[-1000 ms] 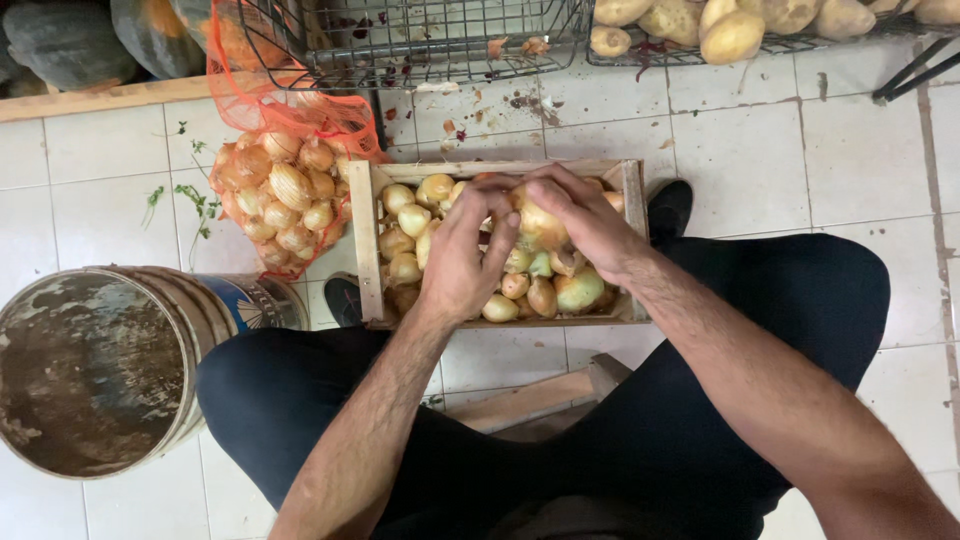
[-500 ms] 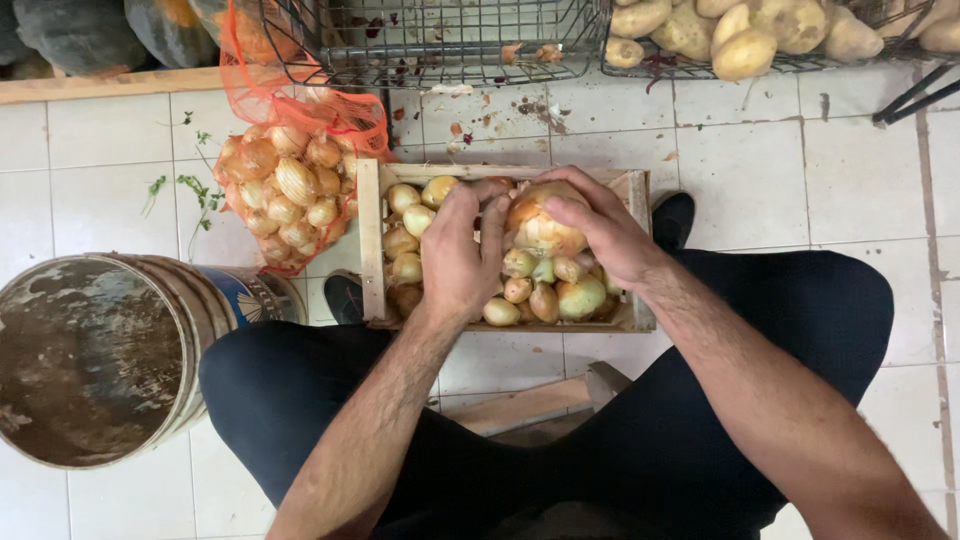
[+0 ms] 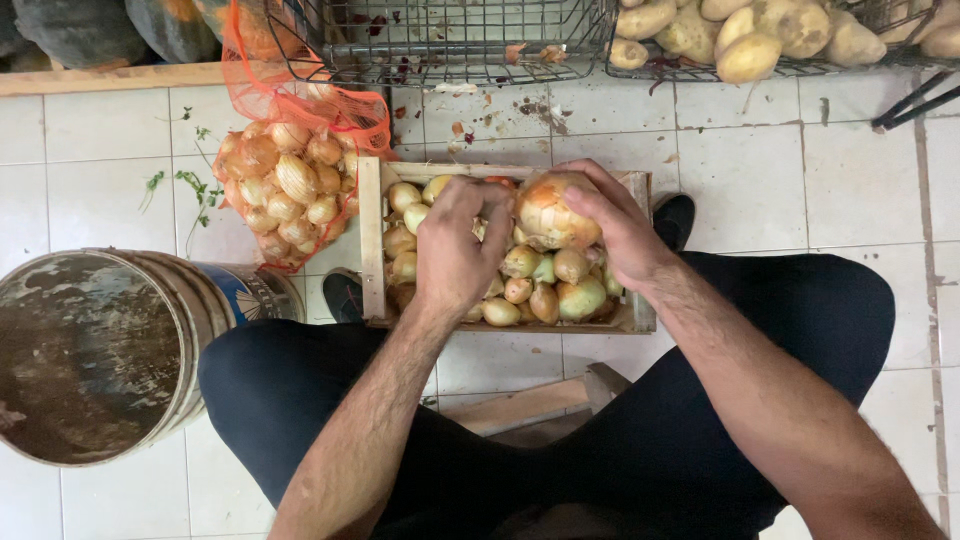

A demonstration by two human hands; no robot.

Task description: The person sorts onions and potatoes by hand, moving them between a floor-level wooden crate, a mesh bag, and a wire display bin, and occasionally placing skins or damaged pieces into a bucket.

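The floor (image 3: 780, 180) is laid with pale square tiles, dotted with bits of dry onion skin. A wooden crate (image 3: 370, 240) full of onions sits on it between the person's black shoes. Just left of the crate lies an orange net bag of onions (image 3: 285, 185), touching its side. A worn metal barrel (image 3: 100, 350) stands at the left. Wire baskets (image 3: 450, 40) rest along the far edge.

an orange net bag of onions (image 3: 290, 185), a metal bucket (image 3: 100, 355), wire baskets (image 3: 450, 40) holding potatoes (image 3: 745, 55).

The left hand (image 3: 455, 255) hides several onions (image 3: 545, 290); the barrel (image 3: 90, 355) is cut off at the left edge.
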